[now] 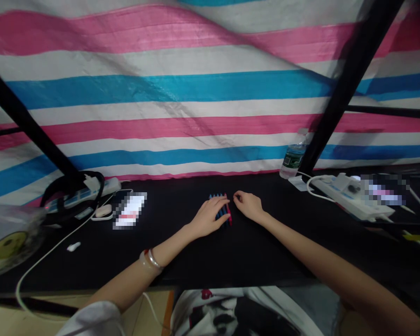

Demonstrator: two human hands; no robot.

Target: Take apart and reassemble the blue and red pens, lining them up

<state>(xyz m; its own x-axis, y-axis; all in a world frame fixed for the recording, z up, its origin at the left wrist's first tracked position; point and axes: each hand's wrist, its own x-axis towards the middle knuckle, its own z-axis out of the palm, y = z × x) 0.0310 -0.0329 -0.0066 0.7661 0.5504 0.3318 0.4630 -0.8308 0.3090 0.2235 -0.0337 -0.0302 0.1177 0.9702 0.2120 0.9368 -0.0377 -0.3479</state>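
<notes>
In the middle of the black table lies a row of slim pens, several blue pens side by side with a red pen at the right edge. My left hand rests across them, palm down. Its fingers are stretched out and its thumb is apart from them, their tips over the red pen. Part of the row is hidden under this hand. Just right of the pens, my right hand rests on the table, fingers curled in, nothing showing in them. A narrow gap separates it from the red pen.
At left are a lit phone, an earbud case, an earbud, headphones and a plastic bag. A water bottle and power strip with cables stand at right. Striped sheeting hangs behind.
</notes>
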